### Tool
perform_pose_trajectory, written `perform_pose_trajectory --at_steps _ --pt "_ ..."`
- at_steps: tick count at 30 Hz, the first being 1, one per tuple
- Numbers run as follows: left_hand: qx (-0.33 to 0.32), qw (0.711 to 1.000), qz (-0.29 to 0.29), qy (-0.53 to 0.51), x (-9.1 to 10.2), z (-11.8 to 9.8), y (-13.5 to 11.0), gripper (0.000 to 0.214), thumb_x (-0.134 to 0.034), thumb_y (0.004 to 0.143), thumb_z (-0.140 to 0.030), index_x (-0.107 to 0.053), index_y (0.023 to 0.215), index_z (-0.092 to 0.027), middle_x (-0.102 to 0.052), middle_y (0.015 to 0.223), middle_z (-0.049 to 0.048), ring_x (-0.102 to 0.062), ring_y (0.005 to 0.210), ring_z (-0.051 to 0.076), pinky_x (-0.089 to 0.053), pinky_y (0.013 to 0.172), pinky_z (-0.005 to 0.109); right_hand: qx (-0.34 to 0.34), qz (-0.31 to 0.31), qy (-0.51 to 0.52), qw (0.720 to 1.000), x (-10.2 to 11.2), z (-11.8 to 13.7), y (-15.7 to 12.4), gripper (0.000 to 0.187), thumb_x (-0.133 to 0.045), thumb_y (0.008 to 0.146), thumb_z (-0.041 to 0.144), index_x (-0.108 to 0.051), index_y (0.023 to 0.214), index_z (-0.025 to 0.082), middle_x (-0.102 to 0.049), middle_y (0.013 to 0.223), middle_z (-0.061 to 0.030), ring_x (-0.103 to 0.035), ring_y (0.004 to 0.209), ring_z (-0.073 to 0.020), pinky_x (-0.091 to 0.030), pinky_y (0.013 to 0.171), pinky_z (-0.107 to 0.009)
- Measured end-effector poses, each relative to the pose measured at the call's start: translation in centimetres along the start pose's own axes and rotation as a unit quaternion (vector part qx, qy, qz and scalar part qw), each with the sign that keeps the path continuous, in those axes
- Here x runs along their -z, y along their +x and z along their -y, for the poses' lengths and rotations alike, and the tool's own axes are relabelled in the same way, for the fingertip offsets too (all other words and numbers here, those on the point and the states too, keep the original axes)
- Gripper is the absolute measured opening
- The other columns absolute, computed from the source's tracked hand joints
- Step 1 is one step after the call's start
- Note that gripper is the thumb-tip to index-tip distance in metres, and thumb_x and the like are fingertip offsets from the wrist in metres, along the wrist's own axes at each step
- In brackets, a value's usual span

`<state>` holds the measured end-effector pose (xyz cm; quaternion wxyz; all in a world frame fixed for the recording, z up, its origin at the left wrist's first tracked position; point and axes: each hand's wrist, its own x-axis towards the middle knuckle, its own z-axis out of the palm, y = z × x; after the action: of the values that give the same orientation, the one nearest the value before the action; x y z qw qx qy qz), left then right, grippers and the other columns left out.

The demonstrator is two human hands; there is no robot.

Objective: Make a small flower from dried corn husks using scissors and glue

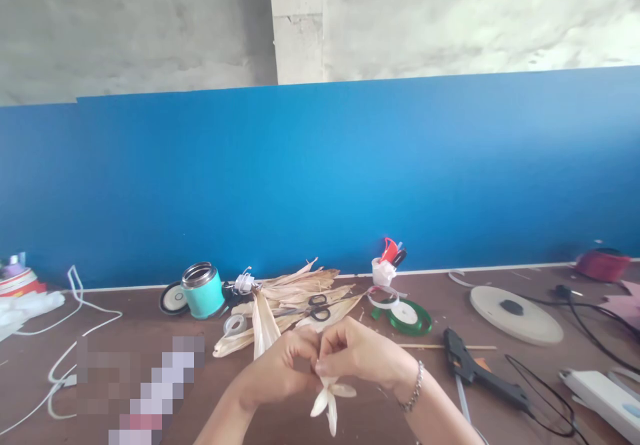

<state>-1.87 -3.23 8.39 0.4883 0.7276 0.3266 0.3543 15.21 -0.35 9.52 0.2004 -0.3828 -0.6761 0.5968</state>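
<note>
Both my hands meet at the front middle of the table. My left hand [287, 365] is closed, its fingertips pressed against those of my right hand [350, 351], which is pinched and wears a chain bracelet at the wrist. Between them hangs a pale husk flower [329, 401], its several petals pointing downward and to the right. Its upper end is hidden by my fingers. Just behind my hands lies a pile of dried corn husks [300, 288] with black-handled scissors [319, 311] on it.
A turquoise flask [205, 291] and a tape roll [235, 325] stand left of the husks. To the right are a green ribbon roll [425, 321], a glue gun [480, 371], a round lid [530, 318] and a white power strip [600, 395]. White cables [85, 338] trail at left.
</note>
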Motion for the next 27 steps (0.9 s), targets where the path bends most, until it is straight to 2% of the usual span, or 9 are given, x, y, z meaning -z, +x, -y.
perform_pose_trajectory --at_steps 4,6,8,10,14,18,22,27 --pt "-0.011 0.999 -0.041 -0.014 0.2 0.5 0.1 0.011 -0.074 0.068 -0.032 -0.073 0.066 -0.021 -0.061 0.077 0.0037 -0.055 0.078 0.018 -0.042 0.075 0.029 0.032 -0.073 -0.002 0.997 0.2 0.5 0.0 0.019 -0.069 0.066 0.032 -0.057 0.063 0.017 -0.053 0.056 0.0033 -0.043 0.053 -0.0091 -0.030 0.049 -0.022" --pt "-0.030 0.995 -0.096 -0.020 0.4 0.8 0.1 0.014 -0.071 0.071 -0.032 -0.070 0.064 -0.020 -0.060 0.075 0.0037 -0.055 0.077 0.018 -0.042 0.074 0.030 0.065 -0.122 0.030 0.990 0.8 1.2 -0.2 0.024 -0.062 0.075 0.041 -0.057 0.070 0.018 -0.052 0.061 0.0031 -0.042 0.056 -0.0097 -0.031 0.052 -0.022" --pt "-0.055 0.985 -0.162 -0.004 0.7 1.2 0.2 0.018 -0.068 0.074 -0.033 -0.067 0.063 -0.019 -0.059 0.072 0.0036 -0.055 0.075 0.018 -0.042 0.073 0.030 0.087 -0.174 0.046 0.980 1.4 1.6 -0.4 0.028 -0.056 0.080 0.045 -0.056 0.069 0.018 -0.052 0.066 0.0023 -0.041 0.060 -0.0106 -0.031 0.056 -0.023" --pt "-0.084 0.971 -0.221 0.026 0.8 1.5 0.2 0.021 -0.064 0.077 -0.034 -0.065 0.064 -0.018 -0.060 0.073 0.0042 -0.055 0.075 0.018 -0.042 0.073 0.031 0.091 -0.194 0.046 0.976 1.9 1.7 -0.4 0.031 -0.055 0.081 0.045 -0.055 0.066 0.018 -0.052 0.068 0.0017 -0.042 0.064 -0.0118 -0.031 0.060 -0.024" --pt "-0.161 0.939 -0.286 0.099 1.0 2.0 0.3 0.012 -0.061 0.080 -0.025 -0.065 0.071 -0.020 -0.063 0.078 0.0041 -0.056 0.079 0.019 -0.042 0.074 0.031 0.097 -0.153 0.059 0.982 1.8 1.5 -0.3 0.032 -0.057 0.080 0.046 -0.059 0.067 0.017 -0.056 0.070 0.0009 -0.047 0.069 -0.0132 -0.033 0.065 -0.025" --pt "-0.223 0.916 -0.296 0.155 0.9 2.4 0.5 0.008 -0.062 0.078 -0.015 -0.066 0.074 -0.022 -0.063 0.077 0.0024 -0.056 0.079 0.018 -0.042 0.072 0.029 0.098 -0.105 0.120 0.982 0.8 1.4 0.0 0.024 -0.064 0.075 0.040 -0.059 0.070 0.017 -0.059 0.068 0.0013 -0.050 0.065 -0.0126 -0.034 0.064 -0.025" --pt "-0.219 0.919 -0.287 0.162 0.7 2.5 0.4 0.011 -0.061 0.079 -0.013 -0.066 0.074 -0.022 -0.062 0.077 0.0022 -0.056 0.078 0.018 -0.042 0.070 0.028 0.075 -0.109 0.216 0.967 0.1 1.1 0.4 0.020 -0.066 0.069 0.030 -0.056 0.060 0.016 -0.053 0.059 0.0032 -0.045 0.057 -0.0095 -0.030 0.057 -0.024" --pt "-0.196 0.930 -0.279 0.138 0.5 2.3 0.3 0.010 -0.061 0.079 -0.017 -0.066 0.072 -0.021 -0.061 0.075 0.0025 -0.055 0.078 0.018 -0.043 0.072 0.029 0.041 -0.003 0.307 0.951 -0.1 0.6 0.9 0.023 -0.066 0.068 0.031 -0.054 0.056 0.016 -0.048 0.053 0.0035 -0.040 0.052 -0.0088 -0.026 0.051 -0.024"
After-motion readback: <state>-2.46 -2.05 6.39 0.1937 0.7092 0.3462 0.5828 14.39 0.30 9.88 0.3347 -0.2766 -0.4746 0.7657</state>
